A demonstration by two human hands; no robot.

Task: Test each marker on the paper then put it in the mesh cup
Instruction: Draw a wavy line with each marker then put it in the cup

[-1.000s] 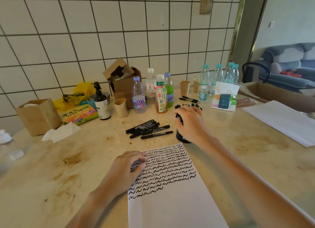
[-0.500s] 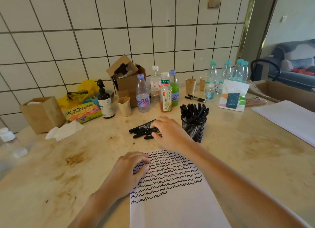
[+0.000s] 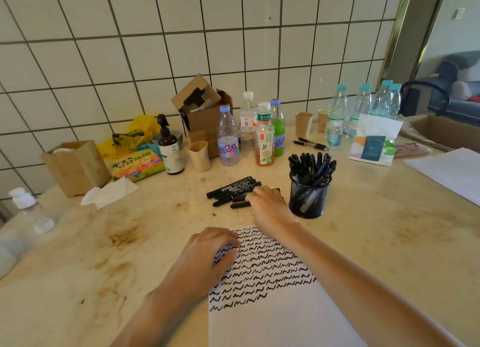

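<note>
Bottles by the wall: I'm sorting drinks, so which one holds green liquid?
The purple-capped bottle behind the amber tea bottle. The other bottles look clear or nearly empty.

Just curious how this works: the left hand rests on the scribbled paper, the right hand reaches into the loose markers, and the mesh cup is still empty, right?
Not quite. The head view shows the mesh cup already packed with markers; the rest stands.

Soft daylight from the right, wide-angle bowing at edges
</note>
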